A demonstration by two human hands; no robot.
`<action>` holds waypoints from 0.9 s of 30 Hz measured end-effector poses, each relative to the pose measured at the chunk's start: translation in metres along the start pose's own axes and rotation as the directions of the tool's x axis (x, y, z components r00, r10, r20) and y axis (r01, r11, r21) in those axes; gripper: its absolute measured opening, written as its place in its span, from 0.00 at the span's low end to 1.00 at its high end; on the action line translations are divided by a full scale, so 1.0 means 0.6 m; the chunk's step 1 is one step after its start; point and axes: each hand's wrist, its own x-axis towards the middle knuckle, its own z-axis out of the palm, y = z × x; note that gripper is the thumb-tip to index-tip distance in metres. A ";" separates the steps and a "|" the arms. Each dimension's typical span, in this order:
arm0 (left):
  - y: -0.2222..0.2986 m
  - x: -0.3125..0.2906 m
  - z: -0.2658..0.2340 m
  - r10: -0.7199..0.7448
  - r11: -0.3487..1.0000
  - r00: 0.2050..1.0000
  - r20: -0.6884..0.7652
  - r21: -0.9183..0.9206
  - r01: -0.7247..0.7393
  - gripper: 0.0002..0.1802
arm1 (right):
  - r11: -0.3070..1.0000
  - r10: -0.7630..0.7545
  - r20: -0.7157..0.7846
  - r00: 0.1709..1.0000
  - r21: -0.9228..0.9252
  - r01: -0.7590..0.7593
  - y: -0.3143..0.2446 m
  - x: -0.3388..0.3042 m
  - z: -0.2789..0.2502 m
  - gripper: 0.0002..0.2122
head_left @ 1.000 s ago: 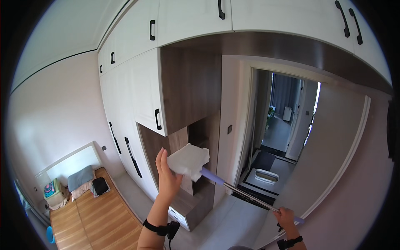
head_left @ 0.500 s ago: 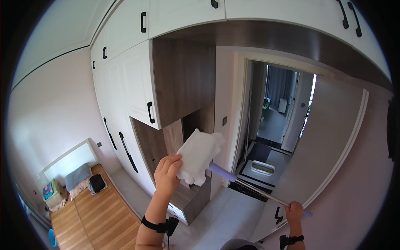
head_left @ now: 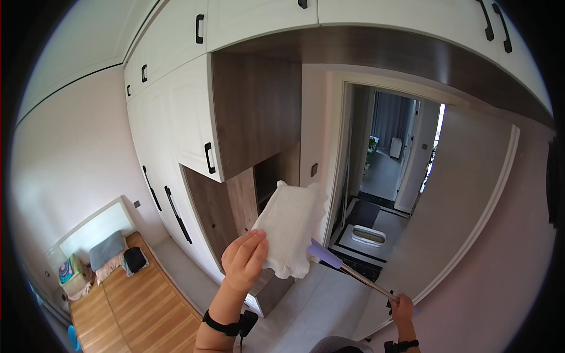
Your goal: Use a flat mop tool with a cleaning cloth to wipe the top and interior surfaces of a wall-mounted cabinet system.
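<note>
A person's left hand (head_left: 244, 260), its fingers together and bent, touched the left edge of a white cloth cover (head_left: 287, 229) near the center of the frame; with the thumb hidden, whether it pinched the fabric could not be told. At lower right, the right hand (head_left: 402, 309) was closed around a metal pole (head_left: 366, 277), whose purple end piece (head_left: 325, 254) met the cover's right side. A wooden bed (head_left: 126, 294) stood at lower left, a white door (head_left: 453, 194) at right.
</note>
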 end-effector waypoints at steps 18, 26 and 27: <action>-0.068 -0.028 0.047 -0.598 0.794 0.799 -0.067 -0.183 0.579 0.12 | 0.960 0.106 0.475 0.874 0.179 -0.213 -0.025 -0.020 -0.025 0.16; -0.076 -0.017 0.078 -0.600 0.775 0.800 -0.012 -0.255 0.578 0.14 | 0.799 0.323 0.690 0.648 0.168 -0.577 0.022 -0.074 -0.019 0.16; -0.079 -0.017 0.080 -0.613 0.757 0.789 0.029 -0.265 0.598 0.18 | 0.803 0.314 0.694 0.648 0.170 -0.571 0.020 -0.070 -0.013 0.16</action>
